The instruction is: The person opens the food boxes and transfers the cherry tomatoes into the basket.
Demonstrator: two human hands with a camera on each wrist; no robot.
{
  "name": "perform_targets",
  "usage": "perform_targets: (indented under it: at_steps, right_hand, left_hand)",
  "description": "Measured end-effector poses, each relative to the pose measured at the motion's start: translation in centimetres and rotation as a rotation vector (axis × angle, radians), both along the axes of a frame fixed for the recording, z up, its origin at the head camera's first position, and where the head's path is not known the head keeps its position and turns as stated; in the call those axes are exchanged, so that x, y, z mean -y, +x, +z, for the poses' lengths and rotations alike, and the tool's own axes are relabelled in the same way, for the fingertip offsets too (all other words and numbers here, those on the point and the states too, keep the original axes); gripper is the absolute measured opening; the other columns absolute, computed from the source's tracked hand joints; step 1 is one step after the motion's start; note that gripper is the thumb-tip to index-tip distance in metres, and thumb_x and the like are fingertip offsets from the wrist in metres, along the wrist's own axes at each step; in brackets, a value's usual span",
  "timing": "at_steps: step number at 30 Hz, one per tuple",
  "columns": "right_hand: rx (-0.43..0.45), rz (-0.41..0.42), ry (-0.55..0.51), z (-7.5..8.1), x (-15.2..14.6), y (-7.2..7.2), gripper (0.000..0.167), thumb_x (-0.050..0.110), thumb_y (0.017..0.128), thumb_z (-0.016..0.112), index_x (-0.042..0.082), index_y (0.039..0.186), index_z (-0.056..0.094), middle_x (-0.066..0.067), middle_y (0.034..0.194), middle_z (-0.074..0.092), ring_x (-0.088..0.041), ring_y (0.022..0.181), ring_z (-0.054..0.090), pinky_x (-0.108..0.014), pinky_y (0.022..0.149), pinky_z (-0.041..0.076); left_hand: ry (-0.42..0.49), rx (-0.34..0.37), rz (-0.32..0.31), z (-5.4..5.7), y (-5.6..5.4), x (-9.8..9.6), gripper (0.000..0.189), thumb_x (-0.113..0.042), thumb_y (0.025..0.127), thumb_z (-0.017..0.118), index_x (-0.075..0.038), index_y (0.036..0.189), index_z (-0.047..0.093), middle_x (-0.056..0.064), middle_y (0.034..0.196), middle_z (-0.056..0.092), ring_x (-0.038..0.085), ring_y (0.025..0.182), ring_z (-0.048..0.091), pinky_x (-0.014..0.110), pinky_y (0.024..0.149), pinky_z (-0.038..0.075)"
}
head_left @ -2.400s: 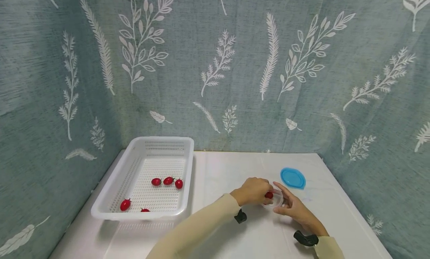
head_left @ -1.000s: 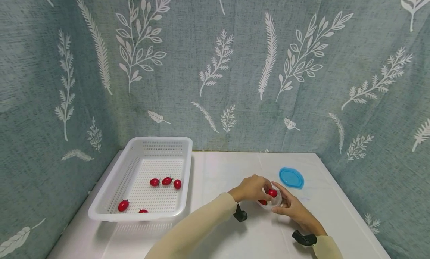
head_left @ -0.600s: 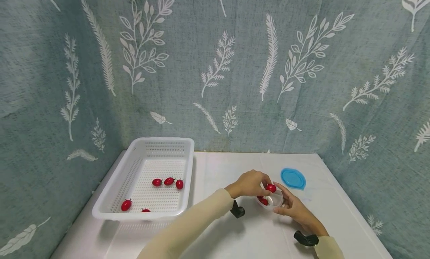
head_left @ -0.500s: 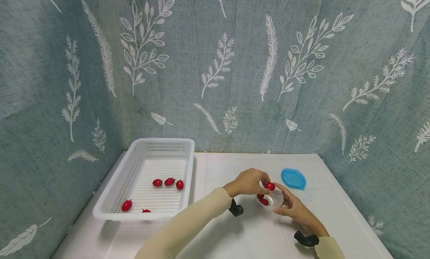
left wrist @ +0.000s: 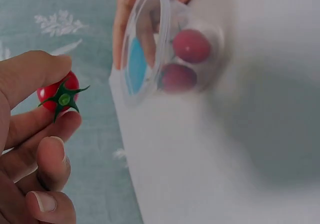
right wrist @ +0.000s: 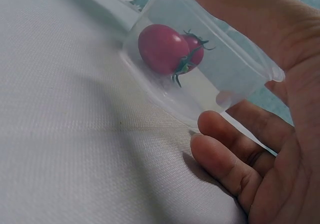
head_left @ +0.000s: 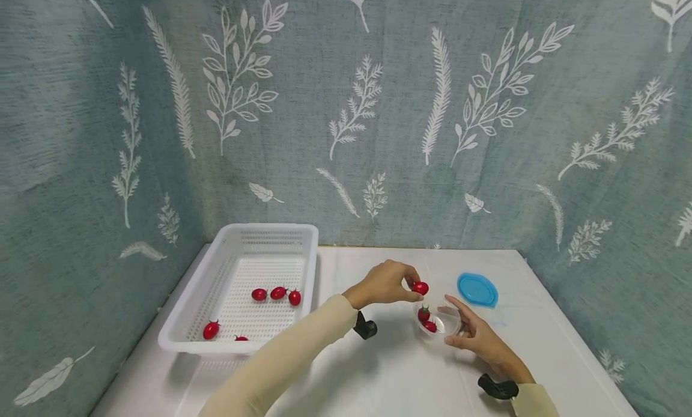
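Observation:
My left hand point(head_left: 382, 282) pinches a cherry tomato point(head_left: 420, 288) between thumb and fingertips, just above and left of a small clear plastic container point(head_left: 449, 322). In the left wrist view the held tomato point(left wrist: 64, 96) shows its green star-shaped stem. Two more tomatoes point(head_left: 424, 314) lie inside the container on its left side. My right hand point(head_left: 483, 340) holds the container from the right, thumb and fingers spread around its wall. The right wrist view shows the container point(right wrist: 200, 91) standing on the white cloth, with fingertips against its side.
A white perforated basket point(head_left: 181, 321) stands at the left with several cherry tomatoes point(head_left: 278, 292) in it. Behind the right hand lies a blue lid point(head_left: 478, 289) on the white table point(head_left: 373, 381). Patterned teal cloth point(head_left: 303, 134) hangs around the back and sides.
My left hand has drawn a tomato up out of the container and moved left and away with it. Two tomatoes inside are now uncovered. My right hand keeps its place at the container.

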State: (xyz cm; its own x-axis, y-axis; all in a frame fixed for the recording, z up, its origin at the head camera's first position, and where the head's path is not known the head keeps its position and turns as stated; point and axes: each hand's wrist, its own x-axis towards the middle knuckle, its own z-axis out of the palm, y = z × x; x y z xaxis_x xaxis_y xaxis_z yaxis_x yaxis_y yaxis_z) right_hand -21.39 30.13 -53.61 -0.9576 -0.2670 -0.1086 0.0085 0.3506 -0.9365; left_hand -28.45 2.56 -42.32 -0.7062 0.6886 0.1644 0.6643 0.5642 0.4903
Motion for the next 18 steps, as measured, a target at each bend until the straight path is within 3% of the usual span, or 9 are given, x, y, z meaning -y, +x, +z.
perform_targets:
  at_steps: [3,8,18]
  right_hand:
    - [0.008,-0.005,-0.006,0.0,-0.1,0.0,0.092,0.021,0.091,0.081,0.028,0.164,0.024,-0.018,0.159,0.041,-0.024,0.087,0.047,-0.026,0.065,0.042]
    - [0.010,-0.023,0.004,-0.1,-0.2,-0.1,0.094,0.024,0.090,0.082,0.028,0.164,0.024,-0.019,0.158,0.041,-0.026,0.092,0.048,-0.027,0.065,0.043]
    - [-0.014,0.004,-0.011,-0.3,-0.1,0.1,0.095,0.020,0.090,0.082,0.027,0.164,0.023,-0.018,0.159,0.040,-0.022,0.092,0.051,-0.025,0.064,0.046]
  left_hand:
    - [0.011,-0.006,0.009,0.5,-0.1,0.8,0.024,-0.034,0.089,0.082,-0.018,0.106,0.077,-0.014,0.089,0.071,0.010,0.090,0.068,0.021,0.069,0.048]
    - [0.023,-0.011,0.027,1.3,-0.2,2.4,0.024,-0.035,0.089,0.082,-0.018,0.106,0.077,-0.015,0.087,0.071,0.007,0.087,0.066,0.023,0.069,0.049]
    - [0.004,-0.032,0.057,1.6,-0.1,5.7,0.021,-0.035,0.089,0.082,-0.021,0.104,0.076,-0.018,0.086,0.070,0.002,0.085,0.062,0.025,0.070,0.049]
